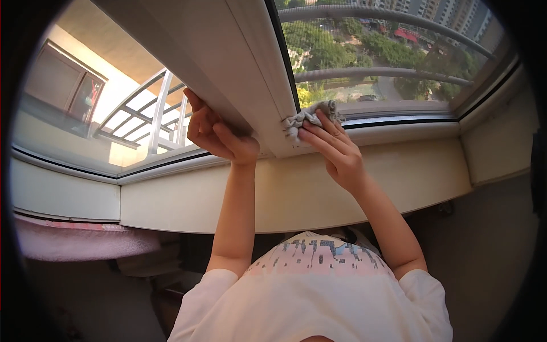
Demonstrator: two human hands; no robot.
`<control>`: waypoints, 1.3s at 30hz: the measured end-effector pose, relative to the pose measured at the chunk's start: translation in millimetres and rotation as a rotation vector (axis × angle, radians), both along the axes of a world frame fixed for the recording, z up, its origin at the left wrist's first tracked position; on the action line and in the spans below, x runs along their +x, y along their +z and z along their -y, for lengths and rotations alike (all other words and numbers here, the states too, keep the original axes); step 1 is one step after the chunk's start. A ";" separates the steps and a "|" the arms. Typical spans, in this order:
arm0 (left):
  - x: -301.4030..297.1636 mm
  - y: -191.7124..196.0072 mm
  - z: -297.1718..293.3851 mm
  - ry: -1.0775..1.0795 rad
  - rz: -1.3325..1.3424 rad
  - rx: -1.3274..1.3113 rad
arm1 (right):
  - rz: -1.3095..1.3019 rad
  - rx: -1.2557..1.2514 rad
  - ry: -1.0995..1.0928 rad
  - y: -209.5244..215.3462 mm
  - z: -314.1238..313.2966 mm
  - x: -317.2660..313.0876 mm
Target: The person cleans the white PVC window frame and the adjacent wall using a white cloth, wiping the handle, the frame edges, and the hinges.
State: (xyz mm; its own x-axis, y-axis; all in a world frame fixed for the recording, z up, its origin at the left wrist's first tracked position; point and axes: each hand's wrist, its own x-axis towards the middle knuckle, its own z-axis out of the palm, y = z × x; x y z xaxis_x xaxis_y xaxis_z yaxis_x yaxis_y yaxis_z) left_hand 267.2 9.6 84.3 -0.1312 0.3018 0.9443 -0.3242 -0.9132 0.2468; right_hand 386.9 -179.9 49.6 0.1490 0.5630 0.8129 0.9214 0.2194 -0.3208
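A crumpled grey-white cloth (310,117) lies under the fingers of my right hand (336,148). They press it against the lower inner corner of the window frame, where the wide white post (228,62) meets the bottom rail (393,132). To the left, my left hand (219,130) is closed at the post's left edge, its fingers curled against it. Part of that grip is hidden behind the post. Both forearms reach up from the lower part of the view.
A cream window sill (319,188) runs across below both hands. Beyond the right pane are grey curved railings (393,73), with trees and buildings far below. White outdoor bars (156,114) show through the left pane. A pink towel (85,238) hangs at the lower left.
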 end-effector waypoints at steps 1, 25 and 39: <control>2.2 2.0 1.2 -0.016 0.004 0.007 | -0.078 -0.008 0.057 -10.8 -10.8 -6.7; -15.3 -37.1 42.5 0.445 -0.268 -0.035 | 0.068 -0.118 -0.355 -36.3 69.4 84.6; -3.3 -113.7 72.8 0.533 -0.711 0.033 | 0.087 -0.069 -0.252 -36.2 61.1 79.4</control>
